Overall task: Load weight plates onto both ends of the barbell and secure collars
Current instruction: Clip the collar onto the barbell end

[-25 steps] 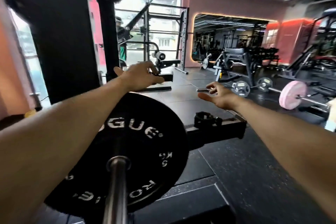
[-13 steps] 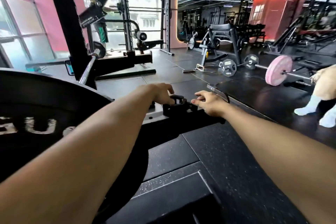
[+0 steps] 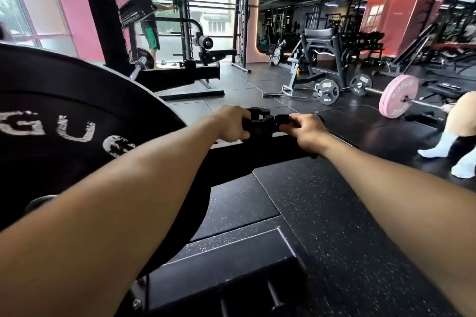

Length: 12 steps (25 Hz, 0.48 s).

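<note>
Room: gym with pink walls, tall windows at the left and a big mirror (image 3: 314, 20) lit round its edge on the far wall.
Floor: dark speckled rubber mats (image 3: 322, 213) lay under both arms.
Plate: large black weight plate (image 3: 64, 136) with worn white letters filled the left side, close to the camera, its lower edge hidden behind the left forearm.
Barbell: only a short steel stretch (image 3: 137, 68) showed past the plate's top edge, running towards the black rack (image 3: 103, 13).
Left hand: left hand (image 3: 231, 123) was closed around the left side of the collar, fingers curled under it.
Collar: black clamp collar (image 3: 260, 121) sat between the two hands, above a black beam (image 3: 257, 154) of the rack base; whether it rested on the beam could not be told.
Right hand: right hand (image 3: 304, 128) pinched the collar's right end between thumb and fingertips.
Background right: a second bar with pink plates (image 3: 396, 96) lay on the floor, well apart.
Far right: another person's legs in white socks (image 3: 438, 144) stood at the edge of view.
</note>
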Each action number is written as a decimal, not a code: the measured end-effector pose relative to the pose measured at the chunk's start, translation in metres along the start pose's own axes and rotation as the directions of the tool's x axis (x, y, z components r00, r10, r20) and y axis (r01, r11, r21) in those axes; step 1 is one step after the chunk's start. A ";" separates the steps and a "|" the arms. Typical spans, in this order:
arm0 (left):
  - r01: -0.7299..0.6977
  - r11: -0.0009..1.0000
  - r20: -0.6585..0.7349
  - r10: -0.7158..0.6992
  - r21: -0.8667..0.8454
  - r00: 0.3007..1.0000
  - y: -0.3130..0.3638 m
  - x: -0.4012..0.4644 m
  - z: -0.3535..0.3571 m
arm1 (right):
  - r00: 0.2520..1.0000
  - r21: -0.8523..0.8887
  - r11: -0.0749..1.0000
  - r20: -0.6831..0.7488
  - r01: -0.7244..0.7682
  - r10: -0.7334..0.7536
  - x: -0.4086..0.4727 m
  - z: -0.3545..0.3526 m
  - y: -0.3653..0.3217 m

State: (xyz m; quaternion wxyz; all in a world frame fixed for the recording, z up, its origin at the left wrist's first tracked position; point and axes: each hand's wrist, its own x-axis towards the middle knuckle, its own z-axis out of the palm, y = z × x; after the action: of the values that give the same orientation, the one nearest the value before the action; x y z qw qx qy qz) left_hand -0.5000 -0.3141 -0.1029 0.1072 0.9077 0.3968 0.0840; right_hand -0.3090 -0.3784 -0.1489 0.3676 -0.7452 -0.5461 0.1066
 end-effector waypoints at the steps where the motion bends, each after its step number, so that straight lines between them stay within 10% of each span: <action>1: -0.011 1.000 -0.013 0.011 -0.011 1.000 0.000 -0.007 -0.004 | 1.000 0.025 1.000 -0.001 0.011 -0.011 -0.008 -0.005 -0.005; 12: -0.046 0.990 -0.194 0.019 -0.136 0.981 0.014 -0.190 -0.066 | 0.988 0.244 0.962 0.058 0.125 -0.143 -0.159 -0.052 -0.114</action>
State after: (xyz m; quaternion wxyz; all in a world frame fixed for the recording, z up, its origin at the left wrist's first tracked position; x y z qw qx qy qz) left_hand -0.6335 -0.4551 -0.0491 0.1303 0.8921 0.3836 0.2003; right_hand -0.4242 -0.5276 -0.0744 0.4404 -0.6520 -0.5920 0.1747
